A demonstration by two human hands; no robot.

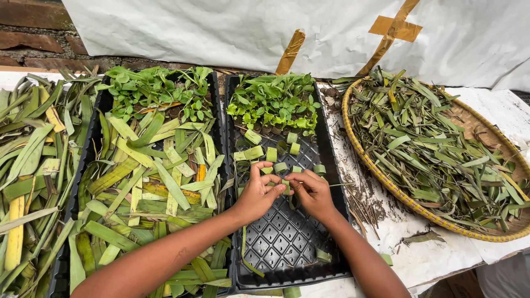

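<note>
Frame centre: left hand (257, 194) and right hand (312, 193) both pinch one short green leaf strip (285, 186) between them, over the black plastic seedling tray (287, 243).

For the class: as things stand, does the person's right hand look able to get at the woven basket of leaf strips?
Probably yes. The right hand is busy pinching a small leaf strip with the left hand, but the woven basket lies just to its right, with only bare dirty paper between.

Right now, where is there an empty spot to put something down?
The near half of the black tray, below both hands, is bare. So is the white paper between that tray and the woven basket. The left tray is heaped with leaf strips.
</note>
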